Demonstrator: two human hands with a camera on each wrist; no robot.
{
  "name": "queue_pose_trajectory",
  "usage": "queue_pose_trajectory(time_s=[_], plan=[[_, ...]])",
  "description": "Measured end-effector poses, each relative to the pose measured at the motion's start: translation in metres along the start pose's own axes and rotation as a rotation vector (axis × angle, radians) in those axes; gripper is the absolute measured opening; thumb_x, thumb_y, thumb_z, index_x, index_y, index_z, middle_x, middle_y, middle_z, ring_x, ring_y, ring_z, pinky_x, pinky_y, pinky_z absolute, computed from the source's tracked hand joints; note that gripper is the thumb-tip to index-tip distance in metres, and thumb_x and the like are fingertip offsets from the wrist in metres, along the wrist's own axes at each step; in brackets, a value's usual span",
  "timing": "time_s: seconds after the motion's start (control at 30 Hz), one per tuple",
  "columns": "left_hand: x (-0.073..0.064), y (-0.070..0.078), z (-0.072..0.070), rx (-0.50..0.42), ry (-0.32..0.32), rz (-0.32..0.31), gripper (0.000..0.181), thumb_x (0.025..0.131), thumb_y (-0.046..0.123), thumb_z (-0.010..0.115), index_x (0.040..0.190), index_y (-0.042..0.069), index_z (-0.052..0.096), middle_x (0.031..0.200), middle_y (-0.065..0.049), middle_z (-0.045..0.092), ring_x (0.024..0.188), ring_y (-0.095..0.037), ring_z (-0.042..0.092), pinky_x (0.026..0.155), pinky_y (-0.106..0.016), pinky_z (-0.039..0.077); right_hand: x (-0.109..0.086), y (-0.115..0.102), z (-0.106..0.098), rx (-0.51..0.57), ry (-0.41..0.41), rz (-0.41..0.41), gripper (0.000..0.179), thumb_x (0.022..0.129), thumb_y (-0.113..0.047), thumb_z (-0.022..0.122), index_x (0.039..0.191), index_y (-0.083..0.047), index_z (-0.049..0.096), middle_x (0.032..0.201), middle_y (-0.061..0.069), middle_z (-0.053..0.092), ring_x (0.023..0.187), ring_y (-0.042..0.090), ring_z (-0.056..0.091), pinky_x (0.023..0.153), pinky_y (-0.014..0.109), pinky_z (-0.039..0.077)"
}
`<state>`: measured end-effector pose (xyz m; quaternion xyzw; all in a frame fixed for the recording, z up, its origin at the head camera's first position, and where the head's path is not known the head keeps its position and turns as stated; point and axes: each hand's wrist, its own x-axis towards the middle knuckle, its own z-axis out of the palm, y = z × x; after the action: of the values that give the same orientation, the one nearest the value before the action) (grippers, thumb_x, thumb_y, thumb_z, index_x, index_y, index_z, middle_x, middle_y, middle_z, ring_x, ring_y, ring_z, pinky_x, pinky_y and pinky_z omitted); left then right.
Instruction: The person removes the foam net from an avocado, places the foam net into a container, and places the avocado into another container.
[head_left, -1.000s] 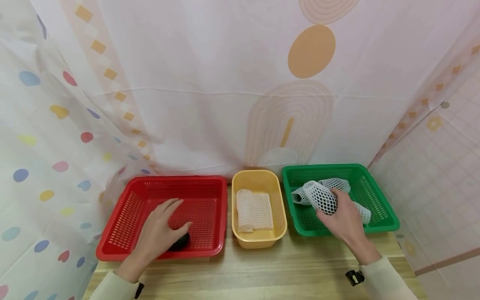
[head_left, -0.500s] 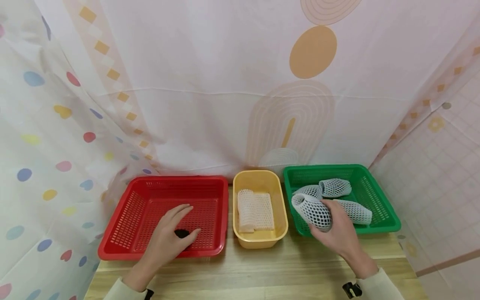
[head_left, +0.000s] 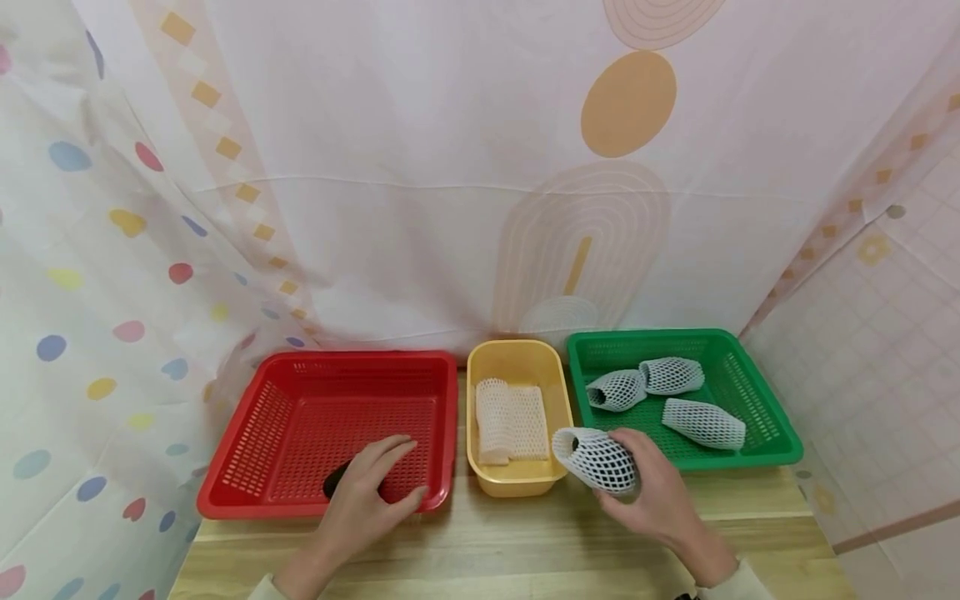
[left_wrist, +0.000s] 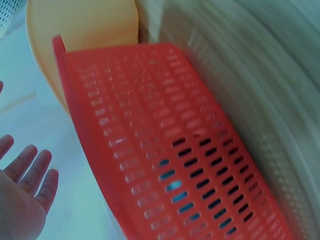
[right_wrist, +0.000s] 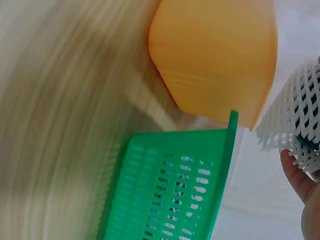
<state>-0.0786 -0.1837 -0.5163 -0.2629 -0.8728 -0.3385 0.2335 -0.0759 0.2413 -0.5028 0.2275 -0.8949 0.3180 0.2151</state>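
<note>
My right hand (head_left: 652,496) grips a white foam net sleeve (head_left: 597,461) with a dark, rounded thing inside it, in front of the green basket (head_left: 768,458). The sleeve's open end points left, toward the yellow bin (head_left: 517,489). In the right wrist view the net (right_wrist: 300,110) shows dark green through its mesh. My left hand (head_left: 367,500) hovers over the front rim of the red basket (head_left: 262,510), fingers relaxed and apart, holding nothing. Partly hidden behind it, a dark oval thing (head_left: 334,480) lies in that basket.
Folded foam nets (head_left: 513,421) lie in the yellow bin. Inside the green basket are three net-wrapped pieces, one of them at the front right (head_left: 705,423). All three containers stand side by side on a wooden table (head_left: 517,550), against a patterned curtain (head_left: 420,208).
My right hand has lifted the netted piece out of the green basket, leftward and nearer to me. My left hand has shifted right and toward me.
</note>
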Motion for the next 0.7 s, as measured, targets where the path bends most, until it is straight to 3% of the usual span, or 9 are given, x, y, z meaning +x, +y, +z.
queue_pose_trajectory(time_s=[0.17, 0.37, 0.5, 0.6, 0.7], plan=[[-0.001, 0.009, 0.006, 0.008, 0.024, 0.06, 0.061, 0.075, 0.023, 0.092, 0.13, 0.011, 0.071, 0.132, -0.006, 0.067, 0.118, -0.028, 0.064, 0.099, -0.037, 0.049, -0.007, -0.005, 0.009, 0.027, -0.011, -0.034, 0.081, 0.058, -0.014, 0.092, 0.132, -0.002, 0.06, 0.127, 0.01, 0.065, 0.11, 0.024, 0.064, 0.097, 0.022, 0.049], [-0.003, 0.023, 0.015, -0.014, -0.013, 0.043, 0.059, 0.07, 0.016, 0.093, 0.126, 0.01, 0.073, 0.13, -0.004, 0.068, 0.117, -0.024, 0.063, 0.093, -0.047, 0.054, -0.016, -0.009, 0.02, 0.059, -0.005, -0.107, 0.082, 0.056, -0.016, 0.091, 0.131, -0.001, 0.062, 0.127, 0.011, 0.065, 0.109, 0.025, 0.065, 0.095, 0.022, 0.052], [-0.006, 0.025, 0.026, -0.048, -0.02, 0.056, 0.055, 0.07, 0.015, 0.094, 0.122, 0.011, 0.074, 0.125, -0.006, 0.07, 0.115, -0.022, 0.064, 0.095, -0.038, 0.053, -0.022, -0.011, 0.026, 0.075, -0.032, -0.125, 0.084, 0.055, -0.016, 0.091, 0.132, -0.001, 0.061, 0.127, 0.01, 0.065, 0.109, 0.024, 0.065, 0.086, 0.039, 0.06], [-0.011, 0.027, 0.033, -0.073, -0.021, 0.069, 0.05, 0.074, 0.016, 0.092, 0.12, 0.012, 0.075, 0.122, -0.006, 0.07, 0.113, -0.022, 0.064, 0.099, -0.028, 0.049, -0.028, -0.013, 0.031, 0.097, -0.063, -0.141, 0.085, 0.056, -0.017, 0.092, 0.134, -0.001, 0.06, 0.128, 0.009, 0.065, 0.11, 0.023, 0.065, 0.088, 0.038, 0.059], [-0.014, 0.029, 0.04, -0.092, 0.01, 0.12, 0.04, 0.08, 0.017, 0.088, 0.117, 0.012, 0.076, 0.119, -0.005, 0.071, 0.11, -0.023, 0.065, 0.101, -0.025, 0.045, -0.032, -0.016, 0.035, 0.088, -0.094, -0.156, 0.086, 0.058, -0.02, 0.094, 0.135, -0.005, 0.06, 0.13, 0.007, 0.064, 0.112, 0.02, 0.064, 0.09, 0.034, 0.057]])
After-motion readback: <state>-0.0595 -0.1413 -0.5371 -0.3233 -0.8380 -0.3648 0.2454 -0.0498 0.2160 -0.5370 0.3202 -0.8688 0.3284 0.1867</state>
